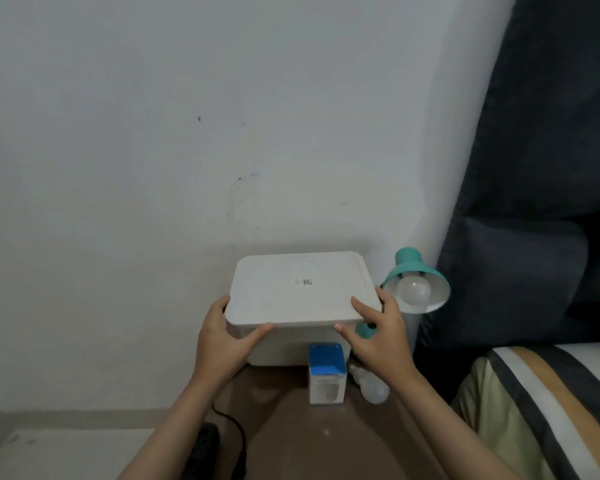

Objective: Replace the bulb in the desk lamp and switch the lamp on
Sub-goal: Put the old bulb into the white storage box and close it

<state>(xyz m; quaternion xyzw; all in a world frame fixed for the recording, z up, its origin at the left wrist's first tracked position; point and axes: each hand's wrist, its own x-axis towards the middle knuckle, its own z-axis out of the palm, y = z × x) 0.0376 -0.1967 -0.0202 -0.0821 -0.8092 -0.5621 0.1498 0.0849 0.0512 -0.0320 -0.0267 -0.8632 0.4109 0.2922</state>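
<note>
A teal desk lamp [417, 271] stands at the back right of the brown table, its shade tilted toward me with a white bulb [413, 289] screwed in and unlit. A loose white bulb [373, 388] lies on the table next to a blue-topped bulb box [327, 372]. Both hands grip the lid of a white storage box [302, 289]. My left hand [224, 336] holds its front left corner. My right hand [378, 332] holds the front right corner and hides part of the lamp's teal base [362, 329].
The brown table [284, 427] sits against a pale wall. A black power strip with its cable [205, 445] lies off the table's left side. A dark headboard [534, 202] and a striped bed [551, 410] are on the right.
</note>
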